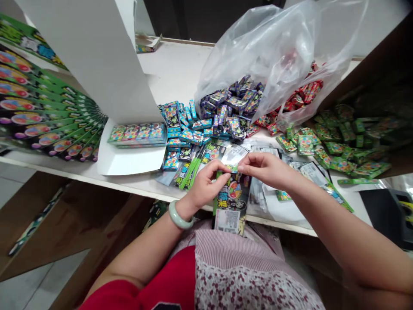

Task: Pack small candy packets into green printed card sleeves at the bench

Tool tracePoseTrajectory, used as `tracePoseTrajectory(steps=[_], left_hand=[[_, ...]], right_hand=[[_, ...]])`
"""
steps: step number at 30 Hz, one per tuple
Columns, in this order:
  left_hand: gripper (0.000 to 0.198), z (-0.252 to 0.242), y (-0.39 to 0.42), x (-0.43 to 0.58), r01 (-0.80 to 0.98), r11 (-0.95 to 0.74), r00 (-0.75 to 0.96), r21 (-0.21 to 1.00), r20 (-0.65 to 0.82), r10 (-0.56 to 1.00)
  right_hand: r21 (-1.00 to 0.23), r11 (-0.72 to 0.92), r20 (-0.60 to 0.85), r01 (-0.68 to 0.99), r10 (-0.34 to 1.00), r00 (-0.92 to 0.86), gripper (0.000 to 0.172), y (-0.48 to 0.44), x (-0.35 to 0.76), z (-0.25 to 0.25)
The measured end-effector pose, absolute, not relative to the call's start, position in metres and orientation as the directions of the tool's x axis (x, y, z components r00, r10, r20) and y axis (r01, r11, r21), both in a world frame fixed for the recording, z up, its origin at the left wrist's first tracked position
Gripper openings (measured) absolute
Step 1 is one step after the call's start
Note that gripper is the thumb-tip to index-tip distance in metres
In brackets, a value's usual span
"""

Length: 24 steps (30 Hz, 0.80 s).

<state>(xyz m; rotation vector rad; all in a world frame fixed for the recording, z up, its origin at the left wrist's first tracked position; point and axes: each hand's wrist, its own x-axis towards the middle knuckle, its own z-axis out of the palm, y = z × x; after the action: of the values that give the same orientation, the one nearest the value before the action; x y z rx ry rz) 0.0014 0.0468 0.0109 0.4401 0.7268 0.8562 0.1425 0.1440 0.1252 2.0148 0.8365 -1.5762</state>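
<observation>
**Several heaps of packets crowded on a white worktop (171,73)**

Most of the worktop is taken up by stock gathered about a clear plastic bag (274,47), which is slumped open at the middle of the far side. Purple packets (232,105) are heaped at the bag's mouth. Blue packets (180,125) are spread just left of the bag, red packets (303,97) are seen through its right-hand wall, and green packets (342,146) are scattered to its right.

Well left of the bag a white carton (129,161) is laid open with a row of packets in it. Further left, green pouches (48,116) are fanned out to the worktop's left end. Bare surface is left only behind the bag and to its left.

Flat pouches (309,172) are strewn in front of the bag, up to the near edge. At that edge, nearer than the bag, a printed pouch (232,196) is held upright, with its lower half hanging past the edge over the lap. Its top is pinched from either side by the left hand (209,183), with a pale bangle (179,217) worn at the wrist, and by the right hand (264,170). The fingers of both are closed on it.

A black device (387,211) is set near the edge, right of the bag. Grey floor (29,284) is seen beneath the worktop's left end.
</observation>
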Motion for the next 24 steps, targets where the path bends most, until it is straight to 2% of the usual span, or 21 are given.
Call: tracePoseTrajectory(steps=[6, 10, 16, 20, 24], left_hand=[[0.007, 0.01, 0.047, 0.003, -0.567, 0.575, 0.424, 0.59, -0.389, 0.818], [0.015, 0.011, 0.043, 0.008, -0.577, 0.553, 0.373, 0.601, -0.408, 0.833], [0.012, 0.014, 0.039, 0.014, -0.572, 0.571, 0.341, 0.588, -0.462, 0.818], [0.028, 0.015, 0.039, 0.013, -0.616, 0.594, 0.359, 0.518, -0.486, 0.797], [0.037, 0.017, 0.03, 0.007, -0.635, 0.644, 0.474, 0.427, -0.443, 0.761]], right_hand=[[0.035, -0.697, -0.968, 0.717, 0.155, 0.198, 0.029, 0.144, 0.141, 0.123], [0.067, -0.666, -0.967, 0.743, 0.141, 0.213, 0.03, 0.146, 0.14, 0.119], [0.066, -0.632, -0.965, 0.772, 0.157, 0.21, 0.026, 0.145, 0.144, 0.115], [0.122, -0.715, -0.97, 0.689, 0.06, 0.234, 0.024, 0.146, 0.144, 0.113], [0.246, -0.855, -0.965, 0.456, -0.172, 0.199, 0.022, 0.143, 0.139, 0.113]])
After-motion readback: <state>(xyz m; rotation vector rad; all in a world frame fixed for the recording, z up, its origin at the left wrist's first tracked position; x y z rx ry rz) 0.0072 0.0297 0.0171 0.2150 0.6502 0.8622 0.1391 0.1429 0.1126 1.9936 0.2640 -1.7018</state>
